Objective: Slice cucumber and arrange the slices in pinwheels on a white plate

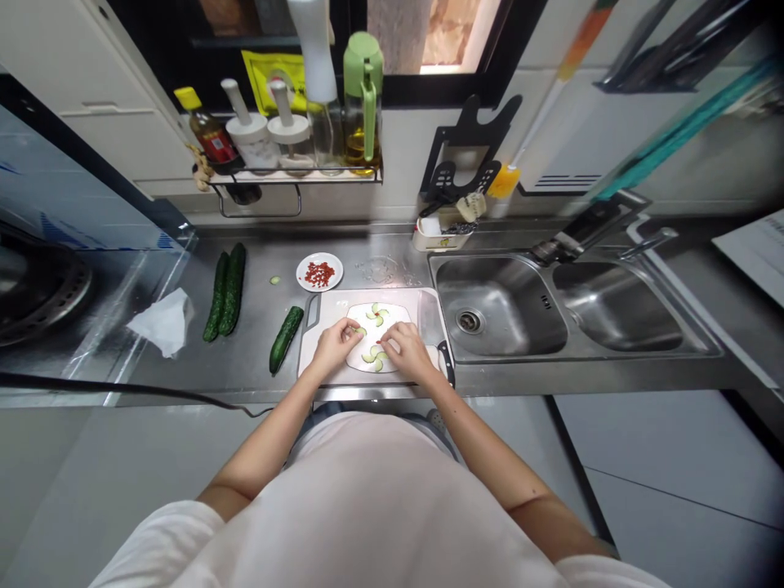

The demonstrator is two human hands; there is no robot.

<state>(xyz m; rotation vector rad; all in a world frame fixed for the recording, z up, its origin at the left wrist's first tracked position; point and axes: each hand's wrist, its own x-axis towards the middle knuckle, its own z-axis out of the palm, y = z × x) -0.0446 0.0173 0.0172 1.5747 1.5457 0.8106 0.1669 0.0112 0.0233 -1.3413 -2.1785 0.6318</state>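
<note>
A white squarish plate [397, 314] lies on a pale cutting board [331, 304]. Thin cucumber slices [377, 314] form a pinwheel with a red centre at its far side, and more cucumber slices [375, 357] make another at the near side. At the plate's left edge, my left hand [334, 346] has its fingertips pinched at a cucumber slice. My right hand [409, 353], over the plate's right half, pinches a small red piece [380, 341]. Beyond the board, a small white dish [302, 271] holds many chopped red bits.
A cut cucumber [286, 339] rests left of the board; two whole cucumbers [225, 290] lie farther left near a crumpled white tissue [164, 322]. A knife [445, 353] is at the board's right edge, beside the double sink [502, 355]. A bottle rack [294, 178] hangs on the wall.
</note>
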